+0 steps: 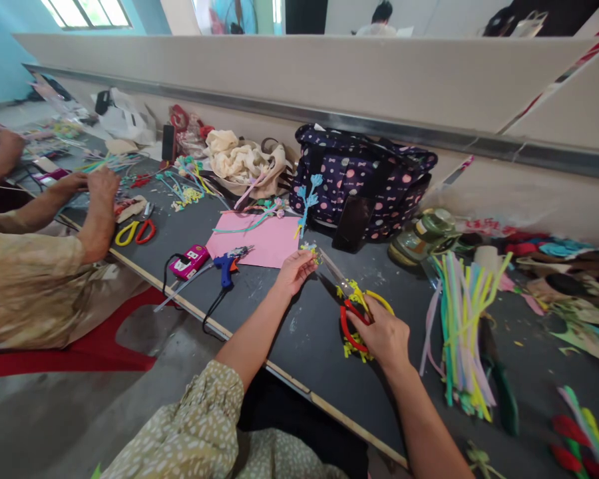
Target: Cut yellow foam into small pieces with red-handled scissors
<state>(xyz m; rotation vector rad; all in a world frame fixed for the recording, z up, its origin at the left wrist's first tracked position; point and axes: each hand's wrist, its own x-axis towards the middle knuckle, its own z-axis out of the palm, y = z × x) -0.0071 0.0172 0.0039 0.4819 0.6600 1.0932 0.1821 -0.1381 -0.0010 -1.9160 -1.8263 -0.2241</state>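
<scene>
My right hand (385, 332) grips the scissors (345, 285), which have one red and one yellow handle loop. Their blades point up and left toward my left hand (297, 269). Between the fingertips of that hand I pinch a small yellow and pale blue craft flower piece (309, 249); its exact shape is too small to make out. Small yellow pieces (354, 347) lie on the dark table around and under the scissors. A blue pipe-cleaner flower (310, 196) stands just beyond my left hand, beside a pink sheet (259, 241).
A blue glue gun (225, 267) and magenta device (190, 261) lie left. A patterned bag (359, 176) with a phone (353, 223) is behind. Right are a jar (424, 234) and a pipe-cleaner bundle (464, 326). A co-worker's hands (97, 183) work near other scissors (137, 229).
</scene>
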